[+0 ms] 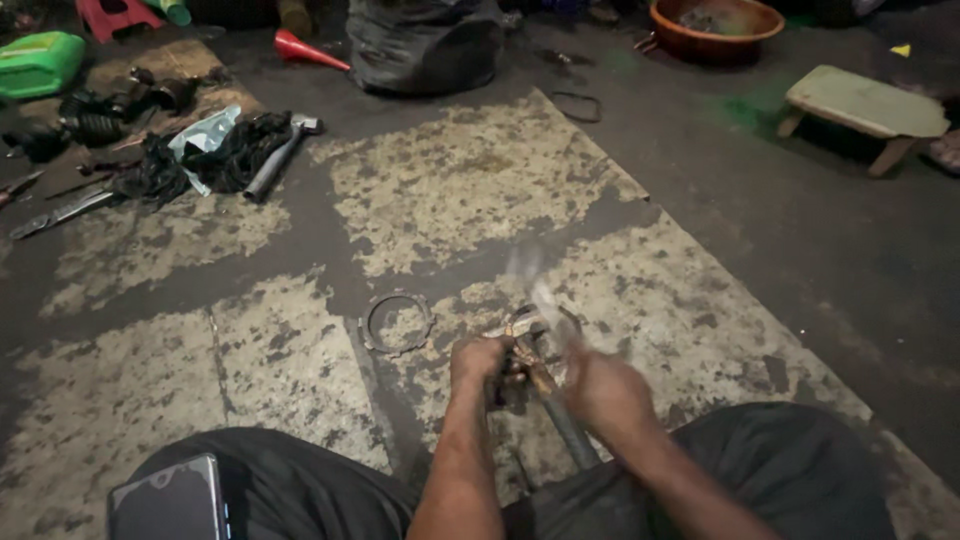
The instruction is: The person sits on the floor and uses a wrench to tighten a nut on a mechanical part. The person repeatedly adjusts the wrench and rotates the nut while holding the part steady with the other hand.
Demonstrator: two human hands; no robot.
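Note:
My left hand [478, 362] is closed around a small rusty metal part [520, 368] held upright on the stained floor mat [470, 190]. My right hand [605, 388] grips the dark handle of a tool [572, 435], whose upper end is blurred with motion just above the part. A flat metal ring [396, 322] lies on the mat just left of my left hand. My knees in dark trousers frame the bottom of the view.
A hammer [280, 155], black rags and assorted tools lie at the far left. A green can [40, 62], a red funnel [305, 50], a dark bag [425, 45], a brown basin [715, 25] and a low stool [865, 105] line the back. A phone [170, 500] rests on my left thigh.

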